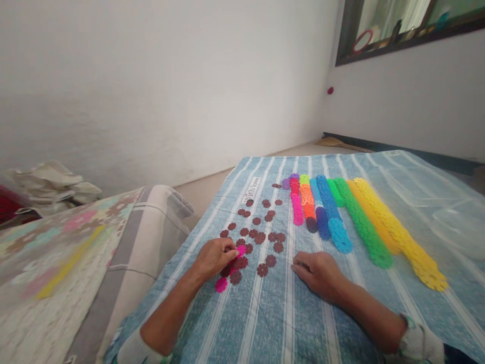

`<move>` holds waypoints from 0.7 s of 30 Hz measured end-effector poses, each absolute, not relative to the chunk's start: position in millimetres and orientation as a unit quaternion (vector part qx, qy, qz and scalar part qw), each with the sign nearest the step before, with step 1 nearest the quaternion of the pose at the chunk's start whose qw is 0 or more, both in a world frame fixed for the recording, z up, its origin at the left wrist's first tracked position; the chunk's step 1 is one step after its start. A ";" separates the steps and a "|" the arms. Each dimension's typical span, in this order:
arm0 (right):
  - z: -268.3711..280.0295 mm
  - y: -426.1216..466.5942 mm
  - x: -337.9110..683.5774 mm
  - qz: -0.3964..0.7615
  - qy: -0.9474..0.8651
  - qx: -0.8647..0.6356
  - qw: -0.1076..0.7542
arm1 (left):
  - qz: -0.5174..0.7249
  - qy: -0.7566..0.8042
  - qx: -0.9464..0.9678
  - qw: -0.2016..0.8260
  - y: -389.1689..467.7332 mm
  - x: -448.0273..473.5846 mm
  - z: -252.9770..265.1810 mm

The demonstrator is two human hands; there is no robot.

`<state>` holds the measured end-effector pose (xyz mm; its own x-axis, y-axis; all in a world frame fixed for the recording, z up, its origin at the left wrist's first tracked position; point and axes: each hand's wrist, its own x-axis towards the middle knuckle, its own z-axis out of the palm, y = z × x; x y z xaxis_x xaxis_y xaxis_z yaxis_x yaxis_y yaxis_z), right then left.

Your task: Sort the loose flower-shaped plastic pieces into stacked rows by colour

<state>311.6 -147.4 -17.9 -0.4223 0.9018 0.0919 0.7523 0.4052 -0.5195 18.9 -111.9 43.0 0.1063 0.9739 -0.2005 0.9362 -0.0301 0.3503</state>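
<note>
My left hand (215, 257) is over the scattered pieces, its thumb and finger closed on a bright pink flower-shaped disc (241, 250). Around it lie several dark brown flower-shaped discs (259, 237), some overlapping. Another pink disc (221, 285) lies just below that hand, on the near side. My right hand (318, 273) rests on the striped cloth (280, 313) with its fingers curled together, and nothing shows in them. Beyond it, overlapping discs form colour rows: a pink and red row (296, 207), an orange row (306, 197), a blue row (329, 202), a green row (359, 222) and a yellow row (401, 237).
Clear plastic (447, 202) lies along the cloth's right side. To the left stands another surface under a grey-and-white cover (125, 242), with a yellow strip (71, 260) on it. A white wall (170, 91) rises behind, and a window (409, 25) is at upper right.
</note>
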 end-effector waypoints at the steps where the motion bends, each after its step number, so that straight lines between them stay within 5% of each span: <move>1: -18.2 -147.4 311.6 0.203 -0.818 -0.506 0.182 | 0.041 0.672 0.717 0.182 -112.0 23.0 43.0; 9: -17.9 -147.2 310.5 0.186 -0.819 -0.512 0.182 | 0.010 0.686 0.719 0.109 -109.8 36.1 44.5; 21: -13.5 -146.1 309.5 0.174 -0.821 -0.513 0.181 | 0.114 0.650 0.721 0.214 -98.5 32.2 45.4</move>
